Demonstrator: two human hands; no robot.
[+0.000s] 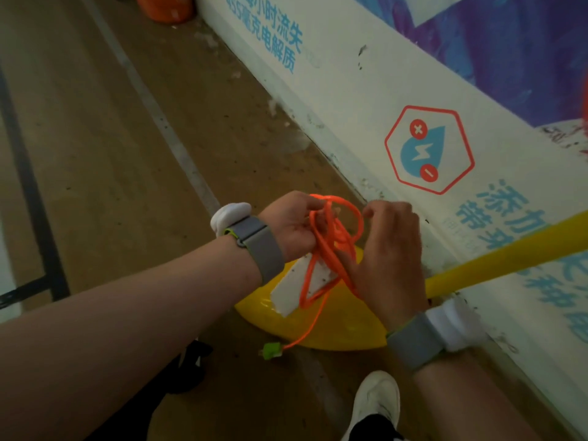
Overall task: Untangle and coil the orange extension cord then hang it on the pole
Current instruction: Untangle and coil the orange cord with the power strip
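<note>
A: White shoe (375, 405) nearest, on the near side of the yellow base (334, 332). What else crowded in?
B: A black object (191, 367) lay to the base's near left. A green plug (270, 350) dangled at its near edge, on the loose tail of the orange cord (334, 237).
A: And the rest of that cord?
B: Bunched in tangled loops above the base, with a white block (296, 288) showing through them. The left hand (292, 224) had its fingers curled round the loops, and the right hand (388, 259) pinched strands from the other side.
A: The pole?
B: The yellow pole (515, 246) ran from the base towards the right, passing behind the right wrist. Just beyond the base stood a white printed wall (334, 100), closing that side.
A: Any room?
B: Left of the base the brown floor (95, 154) lay open, crossed by a grey line (178, 148). Far beyond the base, against the wall, sat an orange object (165, 7).
</note>
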